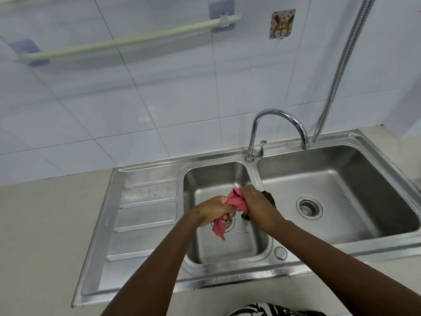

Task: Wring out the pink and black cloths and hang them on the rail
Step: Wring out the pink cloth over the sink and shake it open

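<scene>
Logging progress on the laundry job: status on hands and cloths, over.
Both hands, left and right, gripping twisted pink cloth over small steel sink basin. Black cloth behind right hand. Pale green wall rail bare, path clear.

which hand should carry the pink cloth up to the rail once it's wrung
Left. The rail is up on the wall to the left, and the left hand already has the pink cloth; the right hand is farther off.

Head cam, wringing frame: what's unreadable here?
- Black cloth: mostly hidden behind right hand.
- Left basin drain: largely covered by pink cloth and left hand.
- Rail: left end blurred.
- Tap: any water flow indiscernible.
</scene>
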A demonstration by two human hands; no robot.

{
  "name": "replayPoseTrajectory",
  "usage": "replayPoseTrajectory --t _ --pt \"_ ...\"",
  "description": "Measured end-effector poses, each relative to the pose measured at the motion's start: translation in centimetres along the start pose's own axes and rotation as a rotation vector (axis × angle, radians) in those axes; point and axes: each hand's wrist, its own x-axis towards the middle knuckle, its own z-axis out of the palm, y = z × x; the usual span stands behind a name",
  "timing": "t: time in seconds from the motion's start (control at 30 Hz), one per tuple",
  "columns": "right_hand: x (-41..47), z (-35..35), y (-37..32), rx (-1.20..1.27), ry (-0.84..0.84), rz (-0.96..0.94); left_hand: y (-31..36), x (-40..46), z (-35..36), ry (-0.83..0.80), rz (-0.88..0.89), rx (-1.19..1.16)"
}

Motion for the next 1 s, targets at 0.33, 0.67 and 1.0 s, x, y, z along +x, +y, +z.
replayPoseTrajectory --t 0.33,0.67,1.0 --pt "2.7 -3.1 0.1 -0.243 -0.099 0.116 -0.2 -0.4 -1.1 0.318 0.180 0.651" --pt "3.1 -2.5 0.2 -0.084 -0.096 -0.056 -1.5 -0.7 -1.6 0.360 0.158 0.572" --pt "2.8 -2.5 0.2 -0.127 0.122 -0.208 2.5 -2.1 -3.3 -0.053 -0.142 -0.303"
